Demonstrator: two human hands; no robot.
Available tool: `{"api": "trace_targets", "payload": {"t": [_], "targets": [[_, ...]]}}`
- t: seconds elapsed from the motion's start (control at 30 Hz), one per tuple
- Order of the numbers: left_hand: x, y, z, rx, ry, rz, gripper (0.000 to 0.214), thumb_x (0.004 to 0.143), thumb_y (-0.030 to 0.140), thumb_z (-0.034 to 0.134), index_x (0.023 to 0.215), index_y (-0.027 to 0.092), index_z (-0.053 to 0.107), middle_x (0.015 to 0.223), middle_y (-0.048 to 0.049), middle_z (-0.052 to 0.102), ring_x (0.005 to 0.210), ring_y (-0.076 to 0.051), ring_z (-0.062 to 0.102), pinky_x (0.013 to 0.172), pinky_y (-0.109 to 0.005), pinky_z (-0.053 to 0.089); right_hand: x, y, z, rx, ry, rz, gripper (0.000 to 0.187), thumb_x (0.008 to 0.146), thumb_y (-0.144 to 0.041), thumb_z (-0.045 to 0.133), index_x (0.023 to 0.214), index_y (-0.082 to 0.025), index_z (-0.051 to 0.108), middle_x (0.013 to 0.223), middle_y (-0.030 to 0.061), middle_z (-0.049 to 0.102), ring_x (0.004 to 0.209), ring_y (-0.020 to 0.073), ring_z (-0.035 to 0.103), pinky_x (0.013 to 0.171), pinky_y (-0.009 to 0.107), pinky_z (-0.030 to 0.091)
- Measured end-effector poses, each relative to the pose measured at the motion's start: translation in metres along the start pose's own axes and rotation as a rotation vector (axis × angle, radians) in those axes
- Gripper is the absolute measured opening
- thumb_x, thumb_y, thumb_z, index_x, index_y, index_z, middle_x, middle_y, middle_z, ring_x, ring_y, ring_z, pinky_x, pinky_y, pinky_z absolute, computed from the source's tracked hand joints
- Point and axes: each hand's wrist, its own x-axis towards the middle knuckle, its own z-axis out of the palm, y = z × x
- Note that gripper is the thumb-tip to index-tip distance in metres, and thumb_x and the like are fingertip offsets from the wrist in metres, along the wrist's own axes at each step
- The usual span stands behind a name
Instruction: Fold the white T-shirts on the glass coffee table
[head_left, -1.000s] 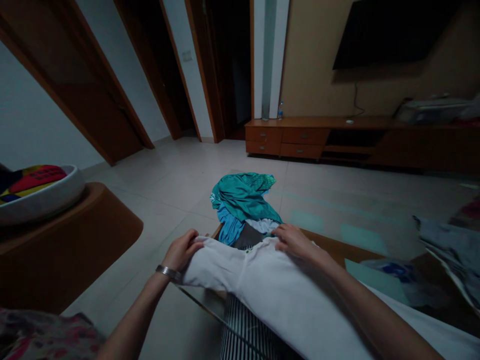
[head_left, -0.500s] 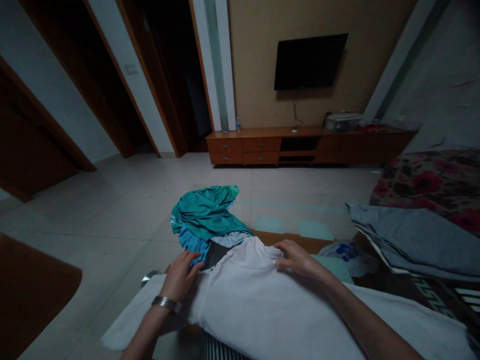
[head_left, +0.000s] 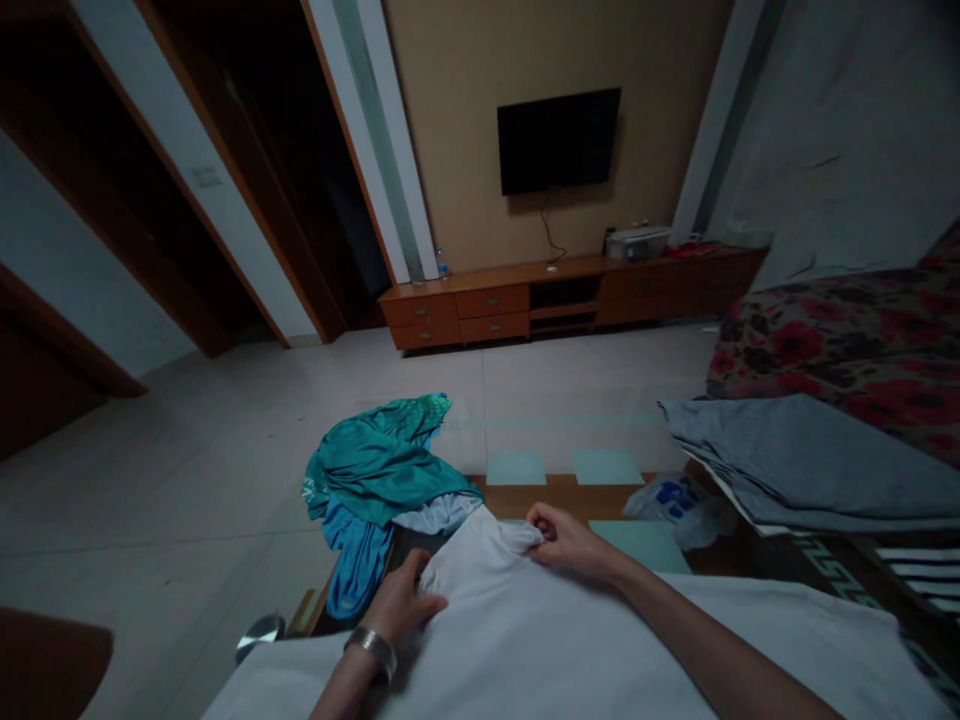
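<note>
Looking down through the head camera, the only view, you have both hands on a white garment (head_left: 540, 640) spread across the low table (head_left: 551, 495) in front of you. Your left hand (head_left: 401, 605), with a metal bracelet (head_left: 371, 650) at the wrist, lies on the cloth near its far left edge, fingers curled down and pinching a fold of it. Your right hand (head_left: 562, 540) is closed on a bunched bit of the same fabric at the far end, thumb and fingers narrow around the gather.

As far as it shows, the garment is mostly laid flat: the wide stretch nearest you looks smooth, while the far end between your hands is still rumpled and raised. No finished fold is visible in it, so I judge the work on this piece to be in its early part, with the far edge yet to be straightened.

Just beyond your hands a teal garment (head_left: 379, 460) sits crumpled in a heap with a blue garment (head_left: 356, 560) hanging off the table edge beneath it; both look untouched. To your right a grey garment (head_left: 795, 465) lies flatter over a striped cloth (head_left: 911, 570), beside a floral cushion (head_left: 832, 340). A crumpled plastic bag (head_left: 675, 500) rests on the table between them. Across the tiled floor stand a wooden cabinet (head_left: 555, 295) and a wall television (head_left: 559, 140).
</note>
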Motion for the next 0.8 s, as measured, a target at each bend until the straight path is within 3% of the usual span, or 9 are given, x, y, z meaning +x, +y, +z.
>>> {"api": "trace_targets", "payload": {"t": [0.1,0.17,0.23,0.33,0.4,0.5,0.6,0.67,0.8], "targets": [[-0.005,0.006,-0.004,-0.06,-0.032,0.095,0.056,0.068,0.034,0.067,0.119,0.017,0.052,0.104,-0.0077,0.061,0.094,-0.023,0.056,0.081,-0.028,0.04,-0.003,-0.002,0.001,0.101,-0.088,-0.03,0.056,0.068,-0.023,0.063,0.122,-0.02,0.049,0.102,0.0024,0.06,0.083,0.0132,0.054,0.069,0.023,0.04],[0.0,0.015,-0.008,-0.061,-0.046,0.199,0.053,0.067,0.042,0.067,0.113,0.017,0.059,0.103,-0.008,0.059,0.093,-0.023,0.053,0.079,-0.028,0.04,-0.004,-0.003,0.001,0.07,-0.087,-0.061,0.054,0.07,-0.026,0.063,0.123,-0.021,0.051,0.113,0.0045,0.058,0.09,0.015,0.054,0.076,0.026,0.041],[0.01,0.025,-0.012,-0.086,-0.054,0.263,0.046,0.065,0.047,0.068,0.1,0.016,0.064,0.097,-0.0074,0.057,0.089,-0.022,0.051,0.077,-0.027,0.04,-0.003,-0.001,0.0,0.014,-0.068,-0.071,0.039,0.071,-0.025,0.062,0.109,-0.018,0.06,0.102,0.0037,0.06,0.084,0.0146,0.053,0.072,0.025,0.04],[0.023,0.036,-0.014,-0.221,-0.089,0.339,0.03,0.06,0.038,0.07,0.074,0.015,0.059,0.088,-0.0049,0.056,0.085,-0.019,0.049,0.078,-0.027,0.039,-0.001,0.006,0.0,-0.08,-0.035,-0.09,0.014,0.069,-0.023,0.062,0.081,-0.016,0.061,0.077,-0.0006,0.056,0.069,0.0122,0.048,0.062,0.022,0.036],[0.024,0.041,-0.014,-0.321,-0.121,0.406,0.023,0.059,0.03,0.067,0.062,0.015,0.05,0.082,-0.0041,0.055,0.081,-0.018,0.049,0.076,-0.026,0.039,0.0,0.01,0.0,-0.12,0.006,-0.116,0.009,0.067,-0.022,0.063,0.07,-0.017,0.056,0.072,-0.0017,0.053,0.068,0.0119,0.047,0.061,0.021,0.034],[0.018,0.043,-0.013,-0.417,-0.126,0.452,0.023,0.064,0.024,0.06,0.053,0.016,0.042,0.078,-0.0045,0.055,0.076,-0.016,0.05,0.071,-0.026,0.04,0.0,0.013,0.001,-0.111,0.052,-0.127,0.011,0.066,-0.022,0.063,0.069,-0.017,0.053,0.073,-0.0017,0.052,0.07,0.0123,0.047,0.062,0.021,0.034],[0.012,0.043,-0.011,-0.448,-0.13,0.387,0.007,0.064,0.02,0.059,0.068,0.016,0.053,0.083,-0.0054,0.059,0.08,-0.018,0.054,0.073,-0.027,0.042,0.0,0.01,0.0,-0.039,0.047,-0.099,0.018,0.065,-0.022,0.063,0.082,-0.018,0.058,0.08,-0.0012,0.055,0.073,0.013,0.049,0.064,0.022,0.035],[0.013,0.042,-0.009,-0.44,-0.139,0.341,0.027,0.063,0.017,0.06,0.09,0.017,0.06,0.097,-0.0073,0.062,0.094,-0.022,0.056,0.084,-0.03,0.043,0.0,0.008,-0.001,-0.029,0.044,-0.077,0.024,0.066,-0.023,0.063,0.09,-0.018,0.059,0.082,-0.0012,0.055,0.071,0.0123,0.048,0.062,0.022,0.034],[0.033,0.039,-0.008,-0.441,-0.184,0.329,0.062,0.058,0.022,0.071,0.118,0.02,0.054,0.124,-0.0107,0.055,0.119,-0.028,0.046,0.103,-0.036,0.032,0.003,0.009,-0.004,-0.089,0.096,-0.021,0.022,0.069,-0.029,0.061,0.088,-0.018,0.058,0.068,-0.0043,0.048,0.06,0.01,0.039,0.054,0.021,0.027]]}}
